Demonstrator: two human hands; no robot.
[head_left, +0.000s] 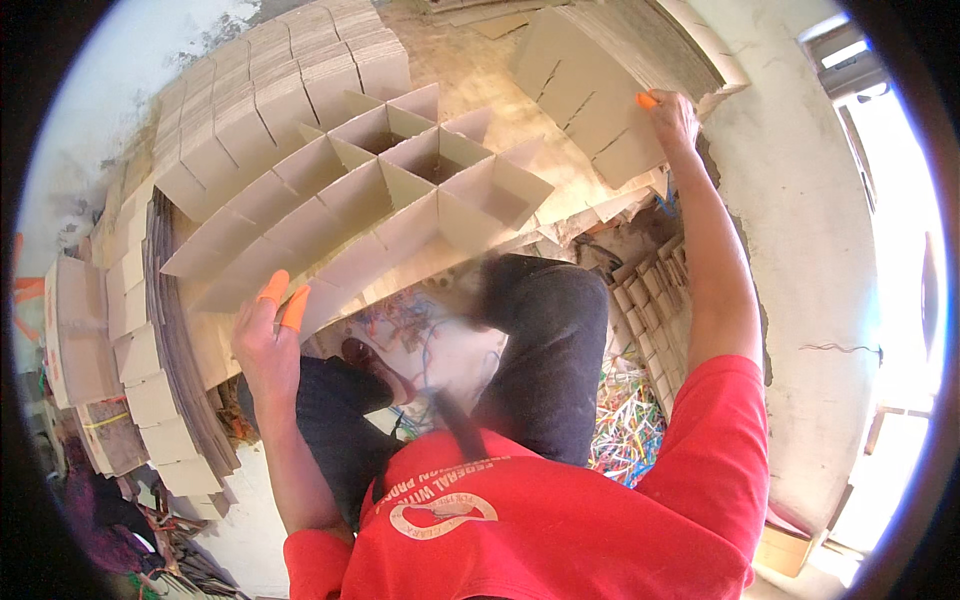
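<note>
A partly interlocked cardboard divider grid point(365, 205) stands on the table in front of me, its slotted strips crossing to form open cells. My left hand point(268, 340), with orange covers on its fingertips, is closed at the left end of the nearest strip point(370, 255), pinching it. Out to the far right, my right hand point(674, 120) has its fingers curled at the edge of a stack of slotted cardboard sheets point(590, 85). An orange cover shows on one of its fingers. The sheet edge between those fingers is too small to make out clearly.
A tall block of slotted cardboard strips point(280, 90) stands at the back left. More stacked cardboard point(150, 380) lies along the left side. Below the table are my legs, and coloured plastic straps point(630, 430) litter the floor. A pale wall point(810, 260) rises at the right.
</note>
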